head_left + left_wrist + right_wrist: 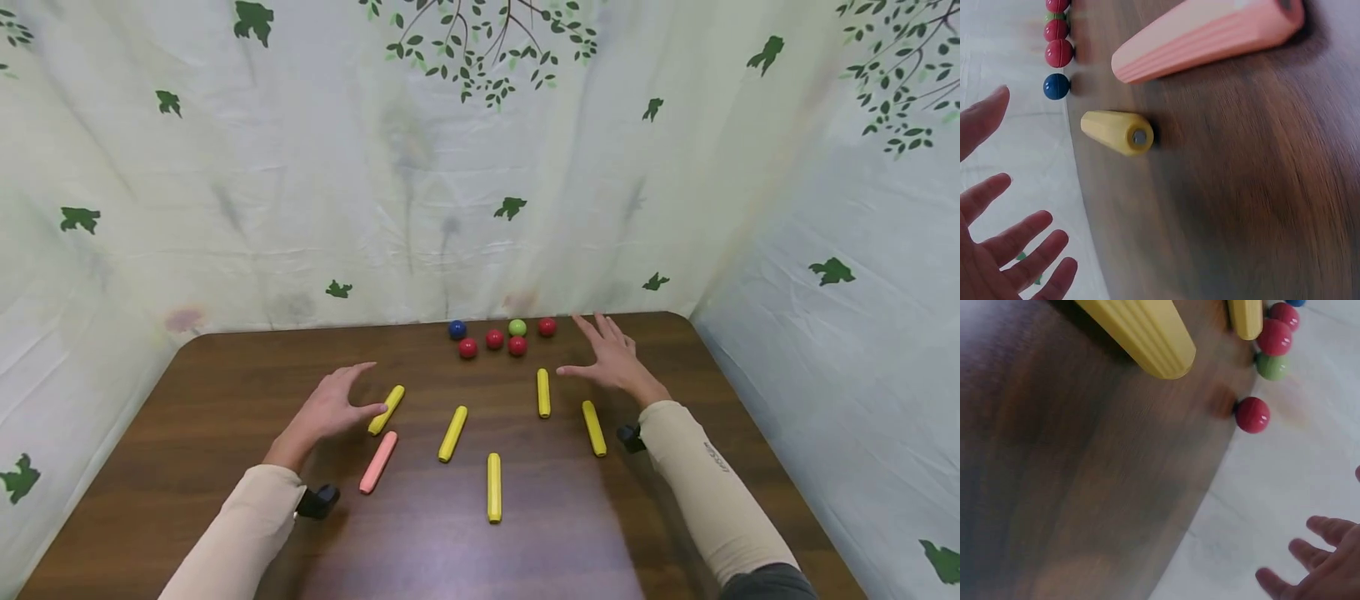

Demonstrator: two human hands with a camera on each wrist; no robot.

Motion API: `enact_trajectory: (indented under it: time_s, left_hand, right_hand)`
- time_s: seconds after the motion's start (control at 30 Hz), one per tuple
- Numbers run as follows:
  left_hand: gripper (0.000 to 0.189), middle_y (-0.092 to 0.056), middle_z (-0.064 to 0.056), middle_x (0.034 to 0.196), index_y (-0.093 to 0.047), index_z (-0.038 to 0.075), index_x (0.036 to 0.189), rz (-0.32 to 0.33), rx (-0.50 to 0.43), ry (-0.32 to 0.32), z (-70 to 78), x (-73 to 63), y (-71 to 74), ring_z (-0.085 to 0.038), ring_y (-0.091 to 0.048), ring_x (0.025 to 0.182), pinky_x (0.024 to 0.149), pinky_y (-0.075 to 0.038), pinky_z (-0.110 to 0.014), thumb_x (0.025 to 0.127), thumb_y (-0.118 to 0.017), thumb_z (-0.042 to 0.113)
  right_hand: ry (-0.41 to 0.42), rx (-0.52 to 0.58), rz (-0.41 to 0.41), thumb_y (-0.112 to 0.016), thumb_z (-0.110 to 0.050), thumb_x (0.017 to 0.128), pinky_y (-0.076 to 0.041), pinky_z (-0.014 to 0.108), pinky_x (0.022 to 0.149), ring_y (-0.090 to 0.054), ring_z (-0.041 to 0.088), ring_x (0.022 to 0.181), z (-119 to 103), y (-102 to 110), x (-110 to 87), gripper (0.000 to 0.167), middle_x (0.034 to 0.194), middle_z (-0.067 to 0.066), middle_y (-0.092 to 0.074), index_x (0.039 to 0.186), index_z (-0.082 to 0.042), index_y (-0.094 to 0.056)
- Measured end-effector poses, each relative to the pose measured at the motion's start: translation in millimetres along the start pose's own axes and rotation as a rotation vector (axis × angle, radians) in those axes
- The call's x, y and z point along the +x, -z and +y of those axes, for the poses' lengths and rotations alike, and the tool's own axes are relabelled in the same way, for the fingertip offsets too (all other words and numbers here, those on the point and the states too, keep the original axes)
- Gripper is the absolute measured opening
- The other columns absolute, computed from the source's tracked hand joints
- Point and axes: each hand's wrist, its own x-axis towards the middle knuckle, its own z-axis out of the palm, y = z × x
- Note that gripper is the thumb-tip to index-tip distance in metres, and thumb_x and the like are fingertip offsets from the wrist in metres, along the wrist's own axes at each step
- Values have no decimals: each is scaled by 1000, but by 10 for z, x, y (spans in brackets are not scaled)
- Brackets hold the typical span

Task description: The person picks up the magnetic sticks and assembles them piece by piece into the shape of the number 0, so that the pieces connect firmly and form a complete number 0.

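My left hand (330,410) hovers over the left part of the table, fingers spread and holding nothing. In the head view its thumb overlaps a yellow fluted rod (396,395); a pink fluted rod (378,462) lies just nearer. The left wrist view shows that yellow rod (1113,130) apart from the fingers, with a grey round spot in its end. At the back right my right hand (611,360), also bare and spread, is above the table beside a red ball (547,327). Closest below it lie two yellow rods, one upright in view (543,393), one slanted (594,429).
Along the far edge of the brown wooden table (247,375) sit a blue ball (457,330), a green ball (517,327) and several red balls (468,348). Two more yellow rods lie mid-table, one farther (452,434), one nearer (494,488). A leaf-print curtain (300,167) hangs behind.
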Motion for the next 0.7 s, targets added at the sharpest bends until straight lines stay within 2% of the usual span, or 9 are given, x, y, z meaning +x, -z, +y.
enact_trajectory:
  time_s: [0.1,0.2,0.37,0.47,0.7]
  left_hand:
    - [78,-40,-29,142,-38,4,144,-16,-52,27,5,48,-40,-47,-36,130,102,-31,-62,84,-73,39]
    - [76,-40,-29,140,-38,6,144,-34,-94,73,5,90,-81,-46,-41,125,99,-36,-60,84,-73,38]
    - [75,-45,-27,136,-39,6,144,-55,-158,149,-39,164,-157,-44,-48,117,91,-44,-55,84,-74,35]
    - [75,-49,-25,132,-40,4,142,-54,-193,183,-58,218,-238,-42,-50,115,89,-46,-52,83,-76,34]
    - [73,-56,-21,119,-46,0,137,-36,-211,174,-87,247,-381,-33,-55,101,82,-49,-42,79,-79,32]
  right_hand:
    - [-10,26,-24,-71,-55,80,-11,70,105,-9,47,142,-11,-12,140,99,158,23,-8,155,-17,-18]
    - [-19,63,-45,-73,-48,82,-15,69,105,-14,47,141,-21,-26,285,95,157,23,-12,154,-16,-20]
    - [-11,120,-87,-73,-40,85,-24,61,107,-20,42,140,-8,-71,540,91,154,23,-19,154,-12,-21]
    - [-14,161,-107,-73,-34,86,-25,57,109,-22,39,140,26,-75,654,88,153,23,-23,153,-8,-22]
    - [-60,279,-118,-73,-27,87,-26,55,109,-26,39,139,75,-78,841,79,151,22,-29,149,-6,-30]
